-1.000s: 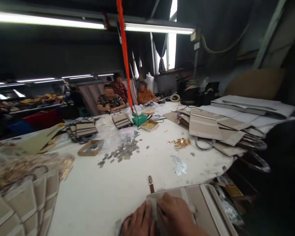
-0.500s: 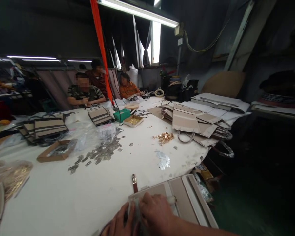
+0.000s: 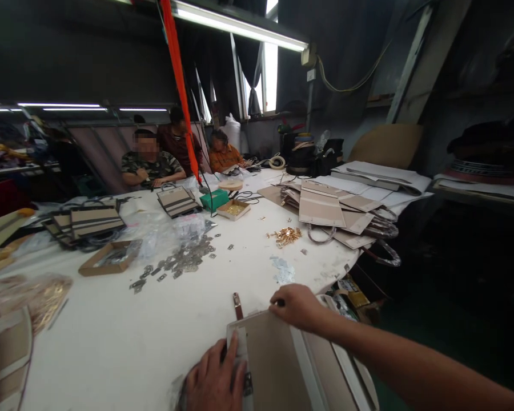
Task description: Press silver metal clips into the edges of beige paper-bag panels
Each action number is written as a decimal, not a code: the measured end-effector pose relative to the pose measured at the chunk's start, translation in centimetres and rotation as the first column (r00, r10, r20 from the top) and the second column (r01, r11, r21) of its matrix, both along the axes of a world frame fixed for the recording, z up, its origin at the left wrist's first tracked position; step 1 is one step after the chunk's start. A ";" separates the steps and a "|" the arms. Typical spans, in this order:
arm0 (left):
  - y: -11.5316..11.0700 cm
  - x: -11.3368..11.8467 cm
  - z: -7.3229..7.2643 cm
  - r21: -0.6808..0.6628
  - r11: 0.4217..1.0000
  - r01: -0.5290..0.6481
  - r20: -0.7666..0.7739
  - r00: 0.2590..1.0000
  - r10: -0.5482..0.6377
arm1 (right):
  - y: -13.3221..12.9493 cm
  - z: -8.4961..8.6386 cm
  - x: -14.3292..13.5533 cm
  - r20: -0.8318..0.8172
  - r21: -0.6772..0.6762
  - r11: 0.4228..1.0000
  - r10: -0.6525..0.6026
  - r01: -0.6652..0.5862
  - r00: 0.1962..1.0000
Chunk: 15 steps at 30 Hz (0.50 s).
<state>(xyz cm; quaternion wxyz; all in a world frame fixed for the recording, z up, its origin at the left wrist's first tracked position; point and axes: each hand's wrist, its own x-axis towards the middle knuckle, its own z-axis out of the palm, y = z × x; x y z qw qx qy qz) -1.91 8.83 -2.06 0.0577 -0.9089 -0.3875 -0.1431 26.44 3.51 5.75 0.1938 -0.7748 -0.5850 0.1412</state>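
A beige bag panel [image 3: 270,348] with pale stripes lies in front of me at the table's near edge. My left hand [image 3: 216,377] rests on its left edge with fingers stretched out, beside a small dark metal fitting [image 3: 248,383]. My right hand [image 3: 297,307] is at the panel's far edge, fingers curled together; what they hold, if anything, is hidden. A brown strap with a shiny metal end [image 3: 237,305] sticks out past the panel's far left corner. Just beyond my right hand lie thin silvery plates [image 3: 284,269].
Gold-coloured fittings [image 3: 288,236] and dark metal plates [image 3: 184,257] lie in heaps on the white table [image 3: 154,331]. Stacked bag panels [image 3: 323,205] are at the right, with an open carton [image 3: 107,260] at the left. Several people sit across the table, one in camouflage [image 3: 154,165].
My right hand has moved from beside my left hand to the panel's far edge. The pale-ended rod that showed by it no longer shows. My left hand stays on the panel.
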 end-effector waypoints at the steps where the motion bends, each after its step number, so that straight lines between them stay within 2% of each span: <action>1: -0.2 0.0 0.0 -0.004 1.000 -0.002 0.010 1.000 0.002 | 0.2 0.1 1.9 0.008 -0.017 0.999 -0.049 0.049 0.999; 4: -0.6 0.2 0.2 -0.045 0.998 -0.032 0.020 0.999 0.033 | 1.4 -0.6 7.4 0.049 -0.069 0.981 -0.181 0.184 0.982; 7: -0.7 0.3 0.1 -0.077 0.996 -0.044 0.024 0.999 0.046 | 3.0 -1.9 10.9 0.071 -0.107 0.957 -0.263 0.269 0.962; 11: -0.5 -0.2 -0.8 -0.053 0.999 -0.004 0.036 0.999 0.006 | 4.3 -2.5 11.2 0.053 -0.104 0.956 -0.271 0.275 0.961; 15: -1.6 -0.7 -1.1 -0.087 0.994 -0.073 0.062 0.995 0.078 | 3.2 -1.6 9.6 -0.034 -0.013 0.978 -0.206 0.206 0.978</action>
